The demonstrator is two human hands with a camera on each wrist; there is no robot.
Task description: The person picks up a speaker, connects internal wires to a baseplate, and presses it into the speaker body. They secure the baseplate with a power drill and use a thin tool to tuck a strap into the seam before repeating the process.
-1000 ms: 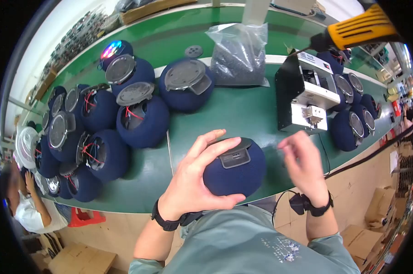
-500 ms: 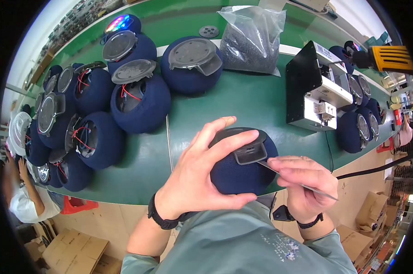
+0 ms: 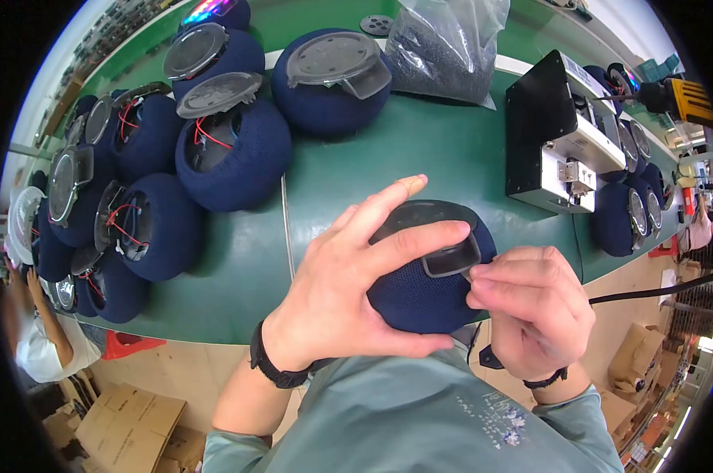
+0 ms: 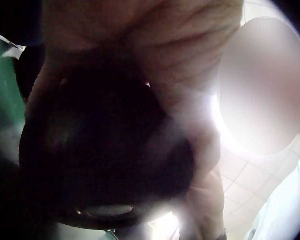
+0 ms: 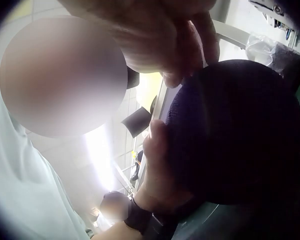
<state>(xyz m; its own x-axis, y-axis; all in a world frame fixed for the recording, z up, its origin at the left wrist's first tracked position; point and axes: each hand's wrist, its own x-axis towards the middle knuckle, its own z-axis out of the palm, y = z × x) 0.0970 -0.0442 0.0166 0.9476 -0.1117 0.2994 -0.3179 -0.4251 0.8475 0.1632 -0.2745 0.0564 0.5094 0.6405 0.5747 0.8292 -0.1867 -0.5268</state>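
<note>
A round, navy, fabric-covered speaker (image 3: 423, 303) sits in front of me, its dark grey base and port bracket (image 3: 453, 258) turned up. My left hand (image 3: 337, 288) grips it from the left, forefinger across the base and thumb along the near side. At the bracket's right corner my right hand (image 3: 539, 303) pinches a thin metal tool, now almost wholly hidden by the fingers. Its fingertips are right at the fabric edge. The left wrist view shows the speaker (image 4: 105, 150) dark within the hand; in the right wrist view the speaker (image 5: 235, 135) fills the right side.
Several navy speakers (image 3: 238, 162) with lids and red wires stand at left. Behind are a bag of dark granules (image 3: 443, 59) and a perforated disc (image 3: 377, 25). At right stand a black-and-white machine (image 3: 561, 138), a yellow-handled driver (image 3: 684, 102) and more speakers (image 3: 615, 221).
My right hand came in from the right with the thin metal tool and moved up to the bracket's corner. The left hand keeps its grip on the speaker. The view has shifted.
</note>
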